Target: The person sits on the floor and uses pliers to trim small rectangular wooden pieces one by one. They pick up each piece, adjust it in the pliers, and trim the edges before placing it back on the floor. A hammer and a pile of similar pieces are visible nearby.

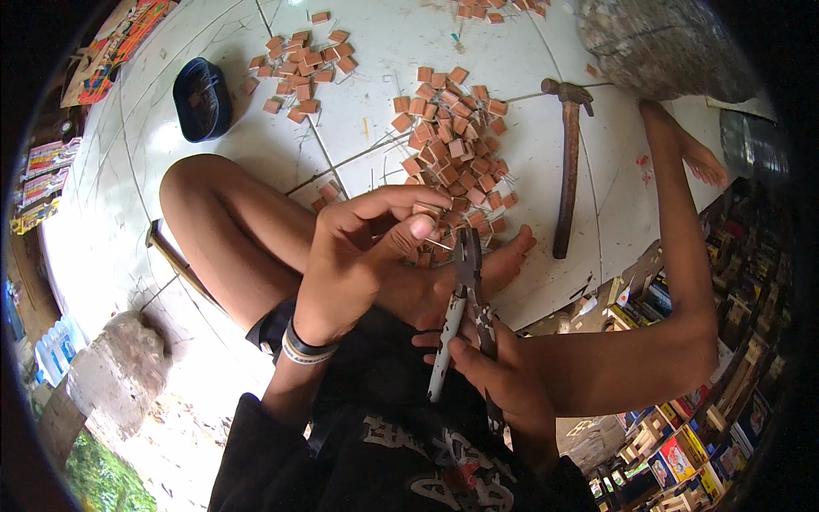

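Observation:
My left hand (345, 256) pinches a small reddish-brown square block (426, 210) between thumb and fingertips. A thin metal pin (439, 244) sticks out from the block toward the pliers. My right hand (503, 367) is wrapped around the handles of a pair of pliers (467, 260) with worn, chipped pale grips. The plier jaws point up, close beside the pin; whether they touch it, I cannot tell. Just beyond my hands lies a heap of similar blocks (448, 128), many with thin pins poking out.
A hammer (567, 171) lies right of the heap on the white tiled floor (367, 102). A smaller block pile (303, 64) and a dark blue tub (223, 107) are at the far left. Another long-handled tool (183, 269) lies by my left knee. Large stones (665, 47) stand around.

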A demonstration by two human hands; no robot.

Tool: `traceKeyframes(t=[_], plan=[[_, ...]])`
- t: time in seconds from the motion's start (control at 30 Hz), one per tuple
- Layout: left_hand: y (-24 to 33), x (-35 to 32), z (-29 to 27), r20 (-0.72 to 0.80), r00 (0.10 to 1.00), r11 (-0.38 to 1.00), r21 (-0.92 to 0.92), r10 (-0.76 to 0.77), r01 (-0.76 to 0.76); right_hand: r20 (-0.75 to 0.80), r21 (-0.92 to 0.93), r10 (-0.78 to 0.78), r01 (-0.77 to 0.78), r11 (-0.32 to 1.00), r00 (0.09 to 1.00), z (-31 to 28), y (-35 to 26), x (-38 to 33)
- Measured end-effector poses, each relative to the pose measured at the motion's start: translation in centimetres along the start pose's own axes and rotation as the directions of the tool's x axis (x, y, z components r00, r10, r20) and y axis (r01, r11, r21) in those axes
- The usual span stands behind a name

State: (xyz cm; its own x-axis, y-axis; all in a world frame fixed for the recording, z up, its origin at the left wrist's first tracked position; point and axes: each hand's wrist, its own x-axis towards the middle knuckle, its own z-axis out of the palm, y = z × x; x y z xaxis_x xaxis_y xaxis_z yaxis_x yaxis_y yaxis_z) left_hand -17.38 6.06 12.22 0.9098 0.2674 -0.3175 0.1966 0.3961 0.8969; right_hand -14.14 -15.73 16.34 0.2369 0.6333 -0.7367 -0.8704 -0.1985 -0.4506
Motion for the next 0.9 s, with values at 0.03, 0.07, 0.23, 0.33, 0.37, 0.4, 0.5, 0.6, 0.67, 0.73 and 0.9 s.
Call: traceKeyframes(t=[0.03,0.07,0.23,0.33,0.37,0.4,0.5,0.6,0.67,0.73,0.9], plan=[[-0.2,0.0,0.2,0.004,1.0,1.0,-0.016,0.002,-0.002,0.026,0.042,-0.009,0.008,0.999,1.0,0.1,-0.2,-0.1],[-0.4,-0.1,0.5,0.014,1.0,0.999,-0.039,0.009,-0.009,0.051,0.052,0.011,-0.013,0.999,0.999,0.2,-0.5,-0.3],[-1.1,-0.5,1.5,-0.005,0.999,0.997,-0.062,0.04,-0.041,0.098,0.046,0.053,-0.058,0.997,0.994,0.8,-1.8,-0.8],[-1.1,-0.6,1.3,0.003,0.997,0.997,-0.007,0.072,-0.072,0.104,0.021,0.086,-0.088,0.996,0.991,0.7,-1.9,-0.8],[-1.1,-0.7,1.2,0.01,0.997,0.997,0.016,0.072,-0.072,0.112,0.038,0.068,-0.073,0.997,0.991,0.7,-1.8,-0.7],[-1.0,-0.7,1.1,0.009,0.997,0.997,0.025,0.073,-0.073,0.123,0.063,0.045,-0.053,0.997,0.991,0.7,-1.7,-0.6],[-0.8,-0.9,1.0,0.008,0.997,0.996,0.034,0.081,-0.081,0.11,0.088,0.023,-0.033,0.996,0.994,0.7,-1.4,-0.8],[-0.7,-1.0,1.0,0.014,0.995,0.995,0.022,0.1,-0.1,0.101,0.085,0.013,-0.022,0.996,0.995,0.7,-1.2,-0.9],[-0.6,-0.9,1.0,0.019,0.994,0.994,0.022,0.11,-0.111,0.116,0.076,-0.005,-0.004,0.997,0.993,0.6,-1.1,-0.9],[-0.5,-0.9,1.1,0.015,0.992,0.992,0.036,0.122,-0.123,0.136,0.063,-0.028,0.02,0.998,0.99,0.5,-1.0,-0.7],[-0.5,-0.9,0.9,0.02,0.986,0.984,0.07,0.165,-0.166,0.135,0.033,-0.027,0.022,0.999,0.99,0.5,-0.8,-0.7]])
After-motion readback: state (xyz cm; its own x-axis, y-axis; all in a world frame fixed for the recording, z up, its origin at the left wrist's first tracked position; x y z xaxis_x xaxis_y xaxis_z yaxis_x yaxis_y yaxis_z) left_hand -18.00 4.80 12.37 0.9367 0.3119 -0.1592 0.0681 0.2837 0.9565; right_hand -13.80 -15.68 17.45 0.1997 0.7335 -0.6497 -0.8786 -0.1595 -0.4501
